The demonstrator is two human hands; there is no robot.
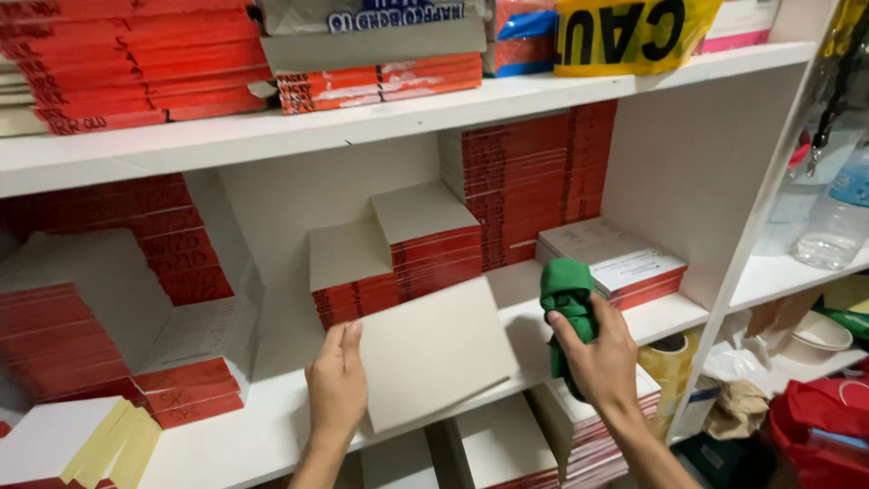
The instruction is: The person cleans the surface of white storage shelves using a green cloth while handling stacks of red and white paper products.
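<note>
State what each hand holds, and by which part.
The left hand grips a grey flat booklet by its left edge, tilted above the white shelf. The right hand clutches a bunched green cloth around its lower part.

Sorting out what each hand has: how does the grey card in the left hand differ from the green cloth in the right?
The grey card is flat, stiff and pale; the green cloth is soft, bunched and bright. The card leans on the white shelf, steadied at its edge by the left hand; the cloth is clutched off the shelf in the right hand. The card is much larger. Both sit before the red stacks.
</note>
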